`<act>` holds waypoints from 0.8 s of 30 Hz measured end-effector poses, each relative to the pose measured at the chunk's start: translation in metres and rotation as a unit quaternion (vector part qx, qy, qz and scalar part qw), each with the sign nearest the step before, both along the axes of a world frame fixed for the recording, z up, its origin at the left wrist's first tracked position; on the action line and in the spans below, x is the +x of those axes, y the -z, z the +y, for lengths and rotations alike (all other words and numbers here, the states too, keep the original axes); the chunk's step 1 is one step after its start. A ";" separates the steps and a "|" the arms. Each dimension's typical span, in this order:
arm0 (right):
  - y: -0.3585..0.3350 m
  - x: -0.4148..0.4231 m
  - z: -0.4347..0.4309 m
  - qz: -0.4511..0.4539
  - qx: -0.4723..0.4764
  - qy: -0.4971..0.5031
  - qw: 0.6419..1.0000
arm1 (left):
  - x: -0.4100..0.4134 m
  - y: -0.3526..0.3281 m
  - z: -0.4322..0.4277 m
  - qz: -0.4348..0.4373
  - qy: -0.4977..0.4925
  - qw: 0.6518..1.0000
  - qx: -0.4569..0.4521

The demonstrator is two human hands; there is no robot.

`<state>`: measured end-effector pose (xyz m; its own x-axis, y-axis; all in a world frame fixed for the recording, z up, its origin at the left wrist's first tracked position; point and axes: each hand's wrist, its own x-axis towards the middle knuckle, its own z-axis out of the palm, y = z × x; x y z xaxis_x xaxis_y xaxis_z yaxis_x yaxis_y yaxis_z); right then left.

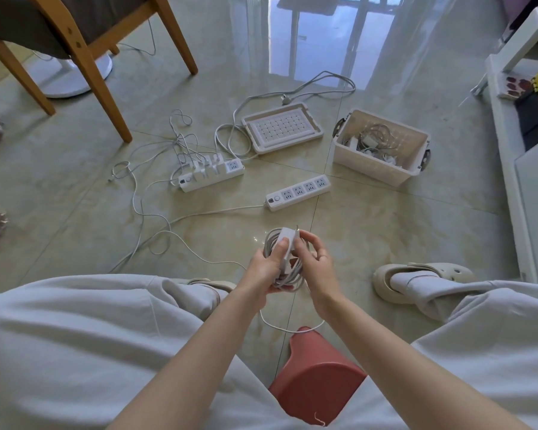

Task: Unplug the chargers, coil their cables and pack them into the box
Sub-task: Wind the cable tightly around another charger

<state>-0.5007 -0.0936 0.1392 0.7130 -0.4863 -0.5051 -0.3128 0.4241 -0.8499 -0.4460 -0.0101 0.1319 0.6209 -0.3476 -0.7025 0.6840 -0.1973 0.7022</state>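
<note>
My left hand (266, 268) grips a white charger (286, 243) with its cable (272, 240) wound in loops around it, thumb pressed on the charger body. My right hand (316, 259) pinches the cable beside the charger; a loose tail (280, 327) hangs below my wrists. The open white box (373, 169) stands on the floor at the right with several chargers and cables inside. Its lid (281, 128) lies upturned to its left. A power strip (210, 175) holds several plugged chargers with tangled cables. A second strip (297, 192) has nothing plugged in.
A wooden chair (84, 57) and a white fan base (66, 76) stand at the back left. A red stool (316, 377) is under me between my knees. White shelving (516, 150) runs along the right. Loose white cables (143, 206) trail over the tiled floor.
</note>
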 end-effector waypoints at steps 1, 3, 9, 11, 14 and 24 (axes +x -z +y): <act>0.000 0.001 -0.002 0.003 -0.017 0.003 1.000 | 0.000 0.000 0.000 -0.004 0.001 1.000 0.001; -0.002 0.005 -0.004 0.005 -0.052 0.014 0.999 | 0.000 -0.002 -0.001 -0.006 0.008 1.000 -0.004; 0.003 0.015 -0.003 0.058 -0.128 0.081 0.987 | -0.001 0.003 -0.005 0.012 0.004 1.000 0.001; 0.000 0.015 -0.003 0.071 -0.209 0.068 0.973 | 0.000 0.006 -0.004 0.012 -0.001 1.000 0.015; -0.008 0.011 0.006 0.038 -0.246 0.030 0.968 | 0.003 0.011 -0.002 0.010 -0.015 1.000 0.004; -0.027 -0.006 0.040 -0.071 -0.295 -0.113 0.946 | 0.008 0.038 0.017 0.085 -0.109 0.989 0.042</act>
<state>-0.5065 -0.0541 0.1665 0.8725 -0.4813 -0.0840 -0.2037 -0.2021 -0.9580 -0.4377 0.0068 0.0938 0.5450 -0.1533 -0.8243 0.8238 -0.0845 0.5605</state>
